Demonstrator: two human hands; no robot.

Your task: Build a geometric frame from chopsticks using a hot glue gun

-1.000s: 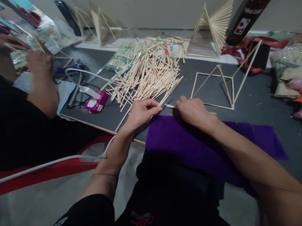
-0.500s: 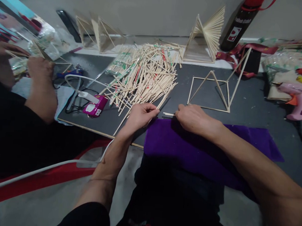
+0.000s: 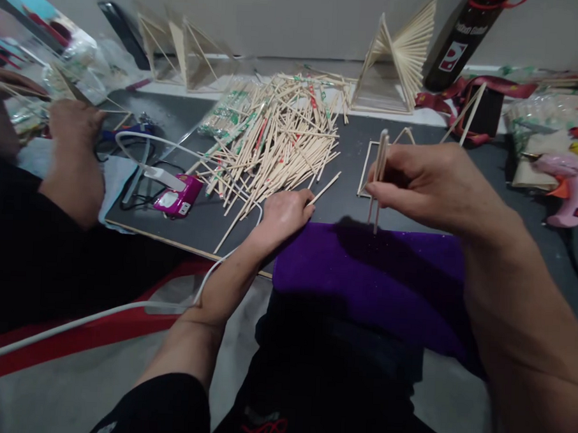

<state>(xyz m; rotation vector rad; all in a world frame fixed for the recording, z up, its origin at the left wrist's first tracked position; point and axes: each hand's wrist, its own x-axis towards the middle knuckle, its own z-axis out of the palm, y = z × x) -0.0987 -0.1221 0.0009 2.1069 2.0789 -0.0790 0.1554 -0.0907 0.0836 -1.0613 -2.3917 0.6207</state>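
Note:
My left hand point(image 3: 288, 214) is closed on a thin wooden stick point(image 3: 326, 187), low over the dark tabletop beside the purple cloth point(image 3: 363, 264). Raised above the cloth's far edge, my right hand point(image 3: 422, 184) pinches a few thin wooden sticks point(image 3: 380, 160), held nearly upright. Behind that hand stands an open frame of sticks point(image 3: 366, 165), now mostly hidden by it. A large heap of loose sticks point(image 3: 297, 140) lies just beyond my left hand, some with green or red marks.
A fan-shaped stick model point(image 3: 396, 68) stands at the back near a dark bottle point(image 3: 464, 42). At the right lies a pink glue gun point(image 3: 575, 187). A magenta power adapter point(image 3: 179, 196) with a white cable is at left, near another person's hand point(image 3: 75, 121).
My right hand has risen from the table and moved right, turning its sticks from flat to nearly upright. My left hand has shifted slightly; a stick now points out from it.

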